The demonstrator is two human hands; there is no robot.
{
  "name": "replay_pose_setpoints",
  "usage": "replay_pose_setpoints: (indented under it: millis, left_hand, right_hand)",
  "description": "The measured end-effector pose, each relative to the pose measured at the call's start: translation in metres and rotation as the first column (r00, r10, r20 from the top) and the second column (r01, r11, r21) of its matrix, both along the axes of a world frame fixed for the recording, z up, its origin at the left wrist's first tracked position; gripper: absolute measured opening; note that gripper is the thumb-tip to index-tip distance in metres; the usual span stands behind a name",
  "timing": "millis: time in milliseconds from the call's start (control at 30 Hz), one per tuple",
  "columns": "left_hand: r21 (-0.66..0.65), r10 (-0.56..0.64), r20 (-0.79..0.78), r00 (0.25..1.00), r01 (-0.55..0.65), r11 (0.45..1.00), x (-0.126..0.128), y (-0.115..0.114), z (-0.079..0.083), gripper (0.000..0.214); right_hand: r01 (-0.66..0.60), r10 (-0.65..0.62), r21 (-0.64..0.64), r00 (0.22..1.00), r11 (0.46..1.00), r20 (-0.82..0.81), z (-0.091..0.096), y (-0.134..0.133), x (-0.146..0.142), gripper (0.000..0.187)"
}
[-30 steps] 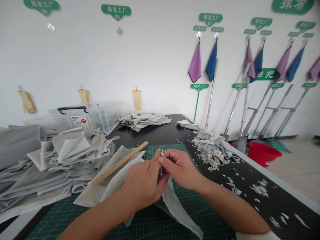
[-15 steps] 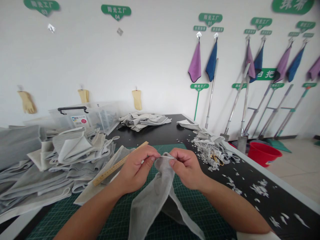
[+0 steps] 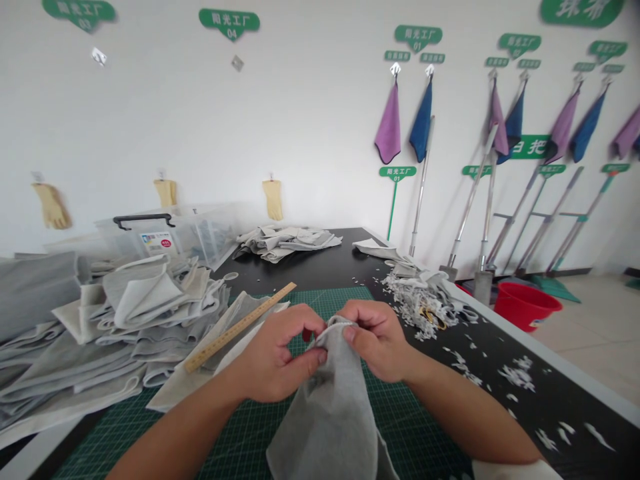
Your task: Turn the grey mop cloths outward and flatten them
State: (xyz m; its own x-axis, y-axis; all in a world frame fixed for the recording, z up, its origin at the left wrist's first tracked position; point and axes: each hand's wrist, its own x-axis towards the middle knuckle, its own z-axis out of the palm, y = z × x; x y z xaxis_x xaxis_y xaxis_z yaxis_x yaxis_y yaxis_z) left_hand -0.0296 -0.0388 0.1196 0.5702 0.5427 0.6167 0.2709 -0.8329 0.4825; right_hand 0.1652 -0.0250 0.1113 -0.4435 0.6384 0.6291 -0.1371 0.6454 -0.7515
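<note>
Both of my hands hang over a green cutting mat (image 3: 320, 301), pinching the top edge of a soft grey cloth (image 3: 327, 413). My left hand (image 3: 277, 353) grips the cloth's left side with curled fingers, and my right hand (image 3: 375, 340) holds its right side between thumb and fingers. The cloth drops in a loose fold toward the mat's front. A wooden ruler (image 3: 240, 327) lies slanted across a pale cloth piece (image 3: 220, 373), just left of my left hand.
A tall heap of grey cloth pieces (image 3: 100, 333) fills the left. On the black table (image 3: 300, 267) lie a smaller cloth pile (image 3: 285, 243), white scraps with gold-handled scissors (image 3: 433, 317), and a clear plastic box (image 3: 170, 237) behind. A red bucket (image 3: 525, 305) stands on the floor.
The grey cloth has been lifted and spread wider, and more of it hangs below my hands. My hands have stayed close together at its top edge.
</note>
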Motion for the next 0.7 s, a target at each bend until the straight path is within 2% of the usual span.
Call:
replay_pose_setpoints:
  millis: [200,333,433,567,700]
  left_hand:
    - [-0.117,-0.002,-0.084,0.996,-0.008,0.993,0.001,-0.004,0.001,0.007]
    - [-0.169,-0.057,-0.326,0.944,0.002,0.986,0.001,-0.008,0.008,0.010]
    - [-0.093,-0.092,-0.478,0.873,0.053,0.994,0.002,-0.007,0.004,0.019]
    - [0.035,-0.024,-0.602,0.798,0.056,0.998,0.003,-0.002,-0.006,0.018]
    - [-0.025,-0.031,-0.619,0.785,0.020,0.999,0.000,0.001,-0.006,0.008]
  right_hand:
    - [0.037,-0.037,0.010,0.999,0.999,0.039,0.000,-0.001,0.000,0.031]
    - [0.078,-0.078,-0.013,0.997,0.997,0.004,0.003,-0.002,0.003,0.031]
    - [0.087,-0.087,-0.019,0.995,0.996,-0.045,0.006,-0.003,0.006,0.029]
    - [0.073,-0.073,-0.007,0.994,0.997,-0.085,0.008,-0.003,0.009,0.027]
    - [0.080,-0.082,-0.025,0.992,0.996,-0.098,0.007,-0.001,0.012,0.029]
